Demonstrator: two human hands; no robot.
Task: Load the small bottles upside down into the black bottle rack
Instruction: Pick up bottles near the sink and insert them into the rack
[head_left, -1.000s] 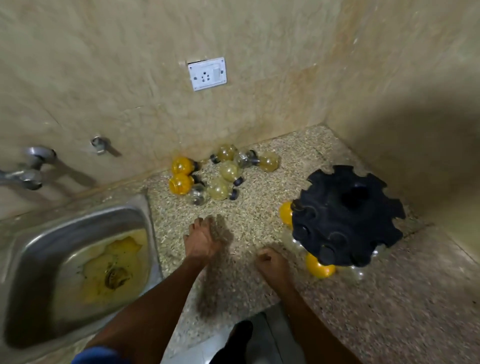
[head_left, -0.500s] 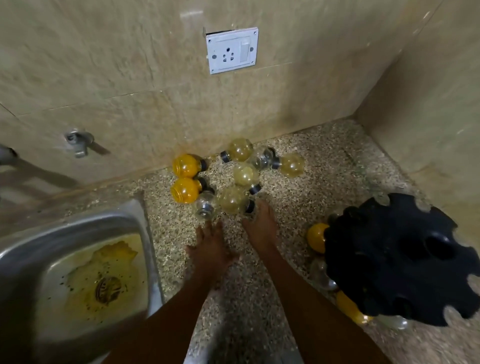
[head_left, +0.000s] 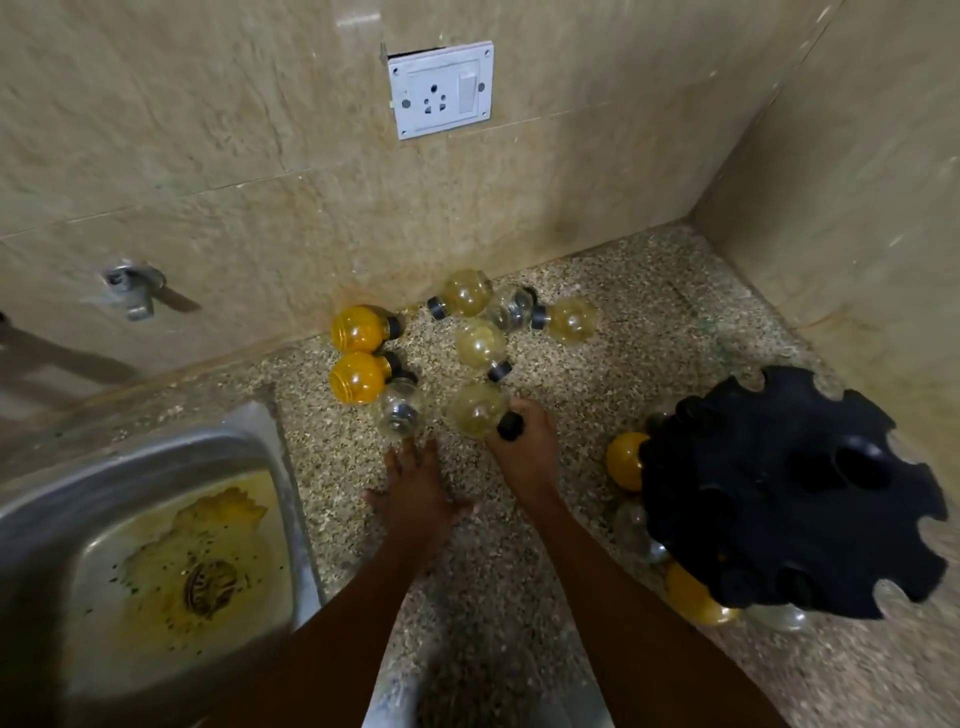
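Observation:
Several small round bottles with black caps lie on their sides on the speckled counter near the back wall. Two are orange (head_left: 358, 378), the others pale or clear. My right hand (head_left: 524, 447) grips the black-capped neck of a pale yellow bottle (head_left: 475, 410) that still lies on the counter. My left hand (head_left: 415, 493) rests flat on the counter, fingers straight, fingertips just short of a clear bottle (head_left: 399, 413). The black bottle rack (head_left: 789, 493) stands at the right, with orange and clear bottles (head_left: 626, 460) hanging cap-up under its notched rim.
A steel sink (head_left: 270, 467) with yellow residue at its drain lies to the left. A wall socket (head_left: 441, 88) and a tap fitting (head_left: 132, 286) are on the back wall. A side wall closes the corner at the right.
My right hand moved from the counter's front edge up to the bottle pile and closed on the pale bottle's neck. My left hand crept forward. The view moved closer and rightward.

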